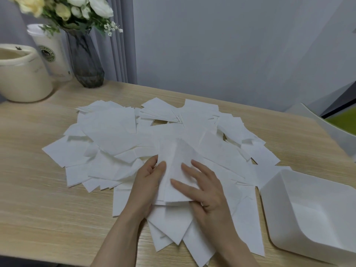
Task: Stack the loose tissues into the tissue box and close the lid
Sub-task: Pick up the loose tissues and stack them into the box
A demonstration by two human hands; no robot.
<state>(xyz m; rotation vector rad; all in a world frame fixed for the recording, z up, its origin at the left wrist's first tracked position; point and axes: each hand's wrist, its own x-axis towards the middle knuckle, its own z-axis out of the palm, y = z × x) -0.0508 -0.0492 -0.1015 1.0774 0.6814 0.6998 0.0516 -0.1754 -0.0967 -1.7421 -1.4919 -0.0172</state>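
Several loose white tissues (115, 135) lie scattered in an overlapping heap across the middle of the wooden table (38, 189). At the near side of the heap my left hand (148, 184) grips the left edge of a small gathered stack of tissues (174, 170), thumb on top. My right hand (204, 189) presses flat on the right side of the same stack with fingers spread. The white tissue box (308, 214) stands open and empty at the right, near the table's front edge. No lid is in view.
At the back left stand a cream round container (21, 74), a white paper cup (52, 53) and a dark glass vase (84, 58) with pale flowers. A white chair edge (331, 130) shows beyond the table's right side. A grey wall lies behind.
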